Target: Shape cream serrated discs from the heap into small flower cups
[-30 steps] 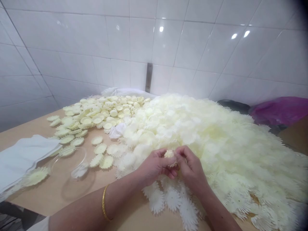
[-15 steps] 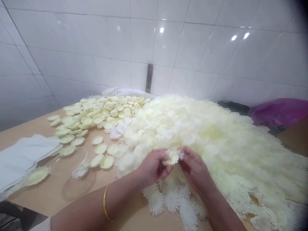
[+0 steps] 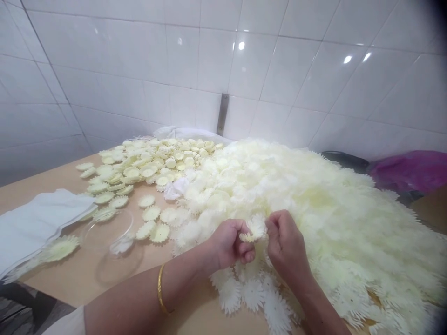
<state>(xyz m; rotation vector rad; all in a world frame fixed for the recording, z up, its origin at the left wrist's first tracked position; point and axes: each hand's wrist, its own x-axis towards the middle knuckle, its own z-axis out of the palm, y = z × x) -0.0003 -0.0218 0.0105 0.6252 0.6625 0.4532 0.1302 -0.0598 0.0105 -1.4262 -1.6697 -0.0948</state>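
Between thumb and fingers, my left hand [image 3: 234, 242] pinches a small pale-yellow artificial flower piece [image 3: 256, 227] with a fringed edge. My right hand [image 3: 285, 244] is closed just beside that piece, its fingertips close to the right edge; whether it grips a petal is hidden. Right behind both hands rises a big heap of cream fringed petal layers [image 3: 251, 177]. Several white petal layers [image 3: 253, 293] lie below my hands at the table's front. A gold bangle circles my left wrist.
Smaller thick flower discs [image 3: 150, 171] are piled at the back left of the wooden table [image 3: 66, 274]. A clear round dish [image 3: 120, 244] and white sheets [image 3: 42, 223] lie at left. At right are a purple bag [image 3: 412, 170] and a dark object [image 3: 344, 160]. A tiled wall [image 3: 139, 51] stands behind.
My right hand has turned and its fingers have closed more, now slightly apart from the flower piece's middle. My left hand still holds the piece. The view has shifted slightly left.
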